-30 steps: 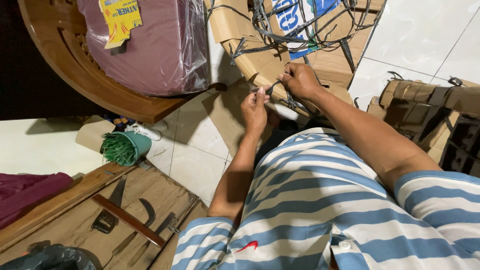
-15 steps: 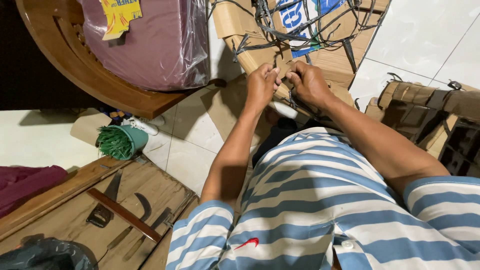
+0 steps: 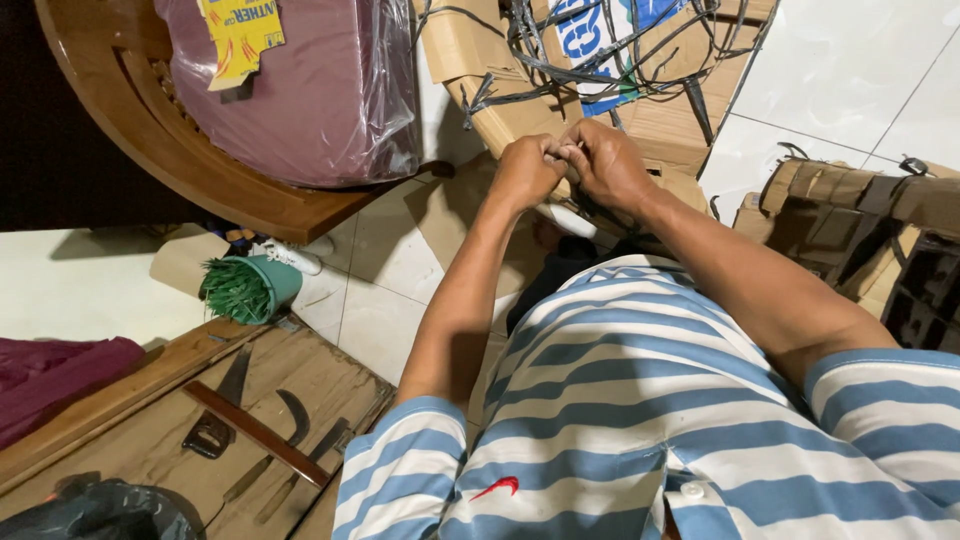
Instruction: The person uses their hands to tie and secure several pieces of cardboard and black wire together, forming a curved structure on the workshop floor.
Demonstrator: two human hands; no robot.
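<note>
My left hand [image 3: 526,170] and my right hand [image 3: 604,163] meet in front of my chest, fingers pinched together on a dark strap that runs around a stack of cardboard [image 3: 520,110]. The strap [image 3: 560,60] is part of a tangle of grey-black bands lying over a brown box with a blue and white label [image 3: 600,40]. A white tube-like piece [image 3: 565,218] shows just below my hands. What exactly sits between the fingertips is hidden by the knuckles.
A wooden chair [image 3: 180,170] holds a plastic-wrapped maroon cushion [image 3: 310,90] at upper left. A green cup of green strips [image 3: 250,288] lies on the tiled floor. Blades and a wooden stick [image 3: 255,432] rest on a board at lower left. Dark strapped cartons [image 3: 870,220] stand at right.
Both hands have risen from near my lap to the strapped cardboard and closed together on the strap. The view has shifted slightly with them.
</note>
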